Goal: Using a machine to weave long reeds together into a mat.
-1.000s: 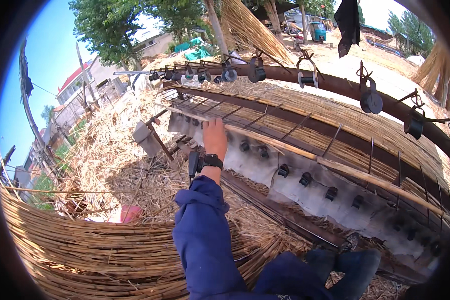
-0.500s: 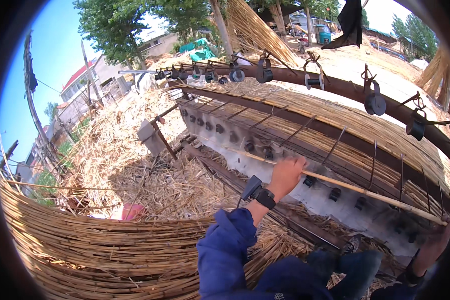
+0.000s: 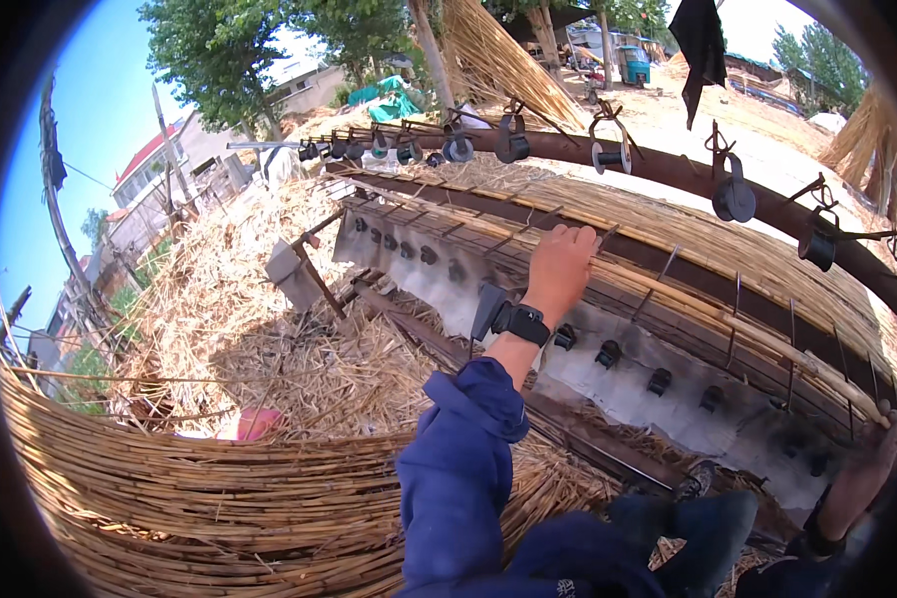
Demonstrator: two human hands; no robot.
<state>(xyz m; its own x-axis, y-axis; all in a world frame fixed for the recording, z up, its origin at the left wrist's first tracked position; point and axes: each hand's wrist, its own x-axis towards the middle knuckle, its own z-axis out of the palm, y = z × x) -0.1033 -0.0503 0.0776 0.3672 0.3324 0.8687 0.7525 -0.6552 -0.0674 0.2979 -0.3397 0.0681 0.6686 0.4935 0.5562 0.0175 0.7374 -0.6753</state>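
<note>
A long, straight reed stalk (image 3: pixel 739 325) lies slantwise over the upright metal prongs (image 3: pixel 666 269) of a rusty weaving frame. My left hand (image 3: pixel 560 271) is closed over the stalk near the middle of the frame, its fingers curled down and the tips partly hidden. At the far right, my right hand (image 3: pixel 865 466) grips the stalk's near end, in shade at the picture's rim. Beyond the prongs a woven reed mat (image 3: pixel 688 227) stretches away. Along the frame's near face runs a pale sheet (image 3: pixel 628 394) with several black knobs (image 3: pixel 608 353) on it.
Several wire spools (image 3: pixel 735 199) hang from a rusty beam (image 3: pixel 658 166) above the mat. A big pile of reeds (image 3: pixel 229 498) lies at my lower left. Loose straw (image 3: pixel 239 309) covers the ground behind the frame's left end. Dark cloth (image 3: pixel 700 55) hangs at the top right.
My left hand has moved up and away from me, carrying the stalk from above the pale sheet onto the prongs. My right hand has risen slightly with its end.
</note>
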